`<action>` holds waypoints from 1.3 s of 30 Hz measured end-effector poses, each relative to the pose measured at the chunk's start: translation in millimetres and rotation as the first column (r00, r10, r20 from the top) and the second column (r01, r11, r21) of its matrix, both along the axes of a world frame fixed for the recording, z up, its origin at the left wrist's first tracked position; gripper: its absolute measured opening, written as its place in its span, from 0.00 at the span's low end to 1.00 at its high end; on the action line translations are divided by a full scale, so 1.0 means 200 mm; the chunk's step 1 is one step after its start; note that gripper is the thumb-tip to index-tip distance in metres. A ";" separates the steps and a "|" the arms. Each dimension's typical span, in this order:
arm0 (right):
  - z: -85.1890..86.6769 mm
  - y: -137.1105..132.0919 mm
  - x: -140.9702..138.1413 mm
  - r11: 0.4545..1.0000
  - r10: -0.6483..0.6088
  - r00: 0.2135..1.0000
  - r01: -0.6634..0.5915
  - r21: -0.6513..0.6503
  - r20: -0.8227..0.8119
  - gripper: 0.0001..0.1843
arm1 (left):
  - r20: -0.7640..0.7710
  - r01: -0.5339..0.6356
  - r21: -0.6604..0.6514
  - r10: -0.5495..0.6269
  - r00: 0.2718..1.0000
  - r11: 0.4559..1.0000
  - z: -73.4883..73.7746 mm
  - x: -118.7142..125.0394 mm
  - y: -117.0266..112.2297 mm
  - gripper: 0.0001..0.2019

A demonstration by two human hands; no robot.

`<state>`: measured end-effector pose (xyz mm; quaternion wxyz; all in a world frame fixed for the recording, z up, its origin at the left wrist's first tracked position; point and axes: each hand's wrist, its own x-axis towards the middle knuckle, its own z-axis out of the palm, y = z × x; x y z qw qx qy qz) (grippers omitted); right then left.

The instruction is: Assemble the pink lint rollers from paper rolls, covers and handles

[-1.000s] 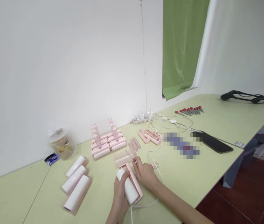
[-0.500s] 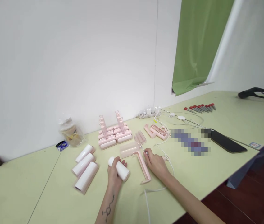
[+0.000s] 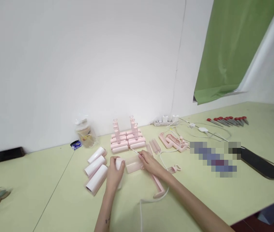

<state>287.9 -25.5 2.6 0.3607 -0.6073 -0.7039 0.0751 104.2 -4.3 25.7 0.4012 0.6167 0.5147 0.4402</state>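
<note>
My left fingers [image 3: 122, 167] wrap a white cylindrical roller [image 3: 120, 162], well left of the pale-green surface's [image 3: 207, 195] right edge; my right fingers [image 3: 143, 156] pinch a slim metal rod [image 3: 134, 151]. The glossy blue packet's [image 3: 76, 145] print blurs.

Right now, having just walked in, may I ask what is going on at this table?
A person is working bare-handed. The left hand holds a white roll, apart from the pink frame lying on the table. The right hand grips a thin metal tool. Three more white rolls lie to the left.
</note>
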 end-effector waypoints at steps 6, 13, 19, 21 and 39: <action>0.05 -0.13 -0.07 0.995 0.097 0.995 -0.098 -0.017 -0.037 0.16 | -0.421 0.034 0.200 0.054 0.906 0.979 -0.01 -0.01 -0.02 0.13; 0.07 -0.17 -0.09 0.990 0.135 0.991 -0.135 -0.031 0.020 0.16 | -0.635 0.092 0.224 0.074 0.769 0.970 -0.03 0.00 -0.01 0.13; 0.08 -0.18 -0.08 0.994 0.108 0.991 -0.106 -0.029 0.081 0.16 | -0.687 0.102 0.223 0.082 0.722 0.969 -0.03 0.00 -0.01 0.13; 0.08 -0.19 -0.08 0.995 0.097 0.990 -0.095 -0.022 0.101 0.16 | -0.697 0.100 0.222 0.086 0.712 0.970 -0.03 0.00 -0.01 0.13; 0.09 -0.18 -0.03 1.000 0.014 0.999 -0.014 -0.017 -0.034 0.14 | -0.657 0.047 0.217 0.111 0.746 0.975 -0.02 0.00 -0.01 0.18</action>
